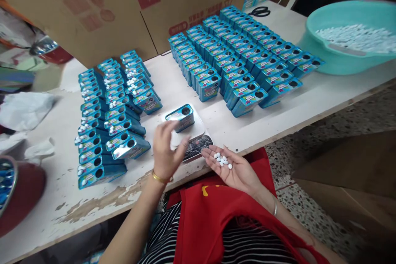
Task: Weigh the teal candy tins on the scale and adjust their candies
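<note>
Step in hand, as judged: blue tin point(185, 123) being weighed on scale point(198, 147). Tin is stood upright at one o'clock from left hand point(165, 148); its fingers are blurred, spread apart — contact with tin cannot be told. White pieces point(222, 160) are cupped in unclosed right hand point(235, 172), between four and five o'clock from tin; nothing clamped. Called for next, seemingly: careful piece-by-piece transfer.
</note>
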{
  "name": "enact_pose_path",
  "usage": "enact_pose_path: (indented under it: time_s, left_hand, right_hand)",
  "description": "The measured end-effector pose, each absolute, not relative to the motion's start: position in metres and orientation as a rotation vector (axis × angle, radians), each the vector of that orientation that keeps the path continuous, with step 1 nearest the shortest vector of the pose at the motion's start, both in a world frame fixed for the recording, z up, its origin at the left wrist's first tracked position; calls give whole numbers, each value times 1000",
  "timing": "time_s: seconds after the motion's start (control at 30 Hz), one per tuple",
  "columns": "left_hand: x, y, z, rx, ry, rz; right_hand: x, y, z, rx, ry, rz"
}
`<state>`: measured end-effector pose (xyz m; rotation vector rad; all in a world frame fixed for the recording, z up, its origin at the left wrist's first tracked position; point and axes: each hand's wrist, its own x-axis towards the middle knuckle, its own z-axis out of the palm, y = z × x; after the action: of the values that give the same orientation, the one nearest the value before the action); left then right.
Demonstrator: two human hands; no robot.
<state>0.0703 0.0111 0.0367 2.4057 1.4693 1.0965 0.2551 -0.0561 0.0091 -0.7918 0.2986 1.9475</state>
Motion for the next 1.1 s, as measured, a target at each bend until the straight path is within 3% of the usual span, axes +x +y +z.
enact_pose_path:
  time_s: [0.13,0.43,0.87,1.1]
  left_hand:
    - [96,-33,33,2495,1345,782]
    - [119,-56,14,2498,1136,539]
    - [118,-57,8,2427,1239,408]
    - [113,-49,18,2471,1161,563]
  right_hand:
    - [254,-57,2,-717,293,1954]
    - [254,-65,1,-769,287,1991]
    - [251,-67,0,-823,402,1948]
    - [247,-64,-3,-773,406,1938]
